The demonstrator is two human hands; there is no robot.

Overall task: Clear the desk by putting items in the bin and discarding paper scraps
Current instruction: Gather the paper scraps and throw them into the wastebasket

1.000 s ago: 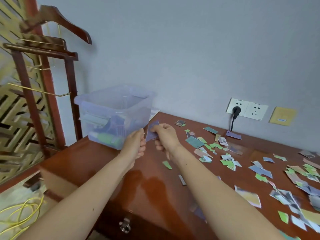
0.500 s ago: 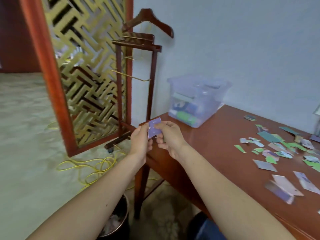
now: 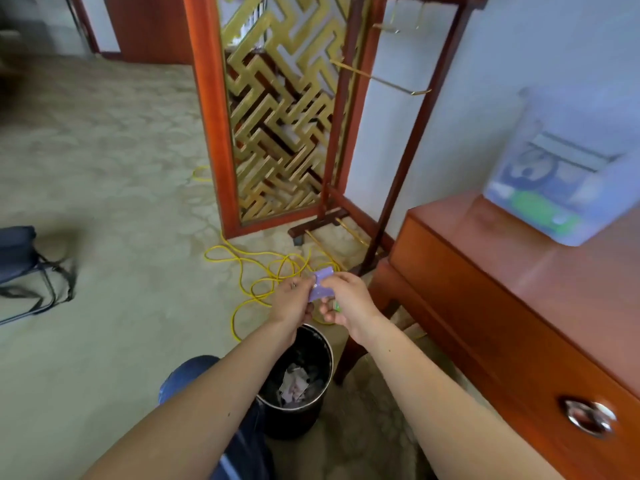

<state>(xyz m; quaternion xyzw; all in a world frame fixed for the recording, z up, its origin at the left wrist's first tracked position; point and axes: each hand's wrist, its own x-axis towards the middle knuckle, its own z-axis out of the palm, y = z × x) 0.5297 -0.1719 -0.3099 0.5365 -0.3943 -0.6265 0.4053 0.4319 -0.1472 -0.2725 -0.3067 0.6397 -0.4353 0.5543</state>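
Both hands pinch a small purple paper scrap [image 3: 321, 285] out over the floor, left of the desk. My left hand [image 3: 294, 303] grips its left side and my right hand [image 3: 349, 303] its right side, with a bit of green paper tucked under the right fingers. Directly below and slightly nearer stands a black waste bin [image 3: 313, 341] holding crumpled paper. The clear plastic storage bin [image 3: 561, 174], with several items inside, sits on the wooden desk [image 3: 519, 278] at the right.
A yellow cable [image 3: 263, 271] lies coiled on the carpet beyond the hands. A wooden valet stand [image 3: 398, 174] and a gold lattice screen [image 3: 277, 126] stand beside the desk. A dark folding stool [image 3: 20, 258] is at the far left. My knee [image 3: 187, 375] is beside the waste bin.
The view has swung left and down from the desk to the floor. Both hands carried the purple scrap off the desk edge to a spot above the black waste bin.
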